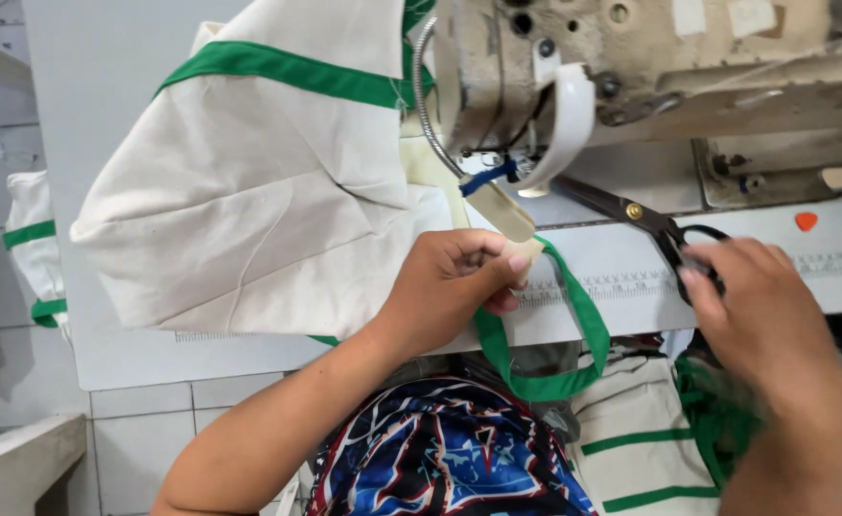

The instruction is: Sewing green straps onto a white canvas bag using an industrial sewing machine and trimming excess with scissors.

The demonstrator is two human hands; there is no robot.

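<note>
We pinch the green strap (545, 325) in our closed left hand (449, 287); our right hand (765, 315) grips the scissors (650, 222) on the worktop (621, 277), ready for trimming.

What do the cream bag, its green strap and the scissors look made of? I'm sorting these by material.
Cream bag: woven cloth, likely canvas or cotton, matte, with soft creases. Green strap: flat fabric webbing or tape, matte, bending limply in a loop. Scissors: dark metal blades with a brass-coloured pivot screw; handles dark, coating unclear under the right hand.

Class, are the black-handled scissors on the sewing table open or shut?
Shut: the black-handled scissors' blades lie together as one dark strip, the right hand on the handles.
</note>
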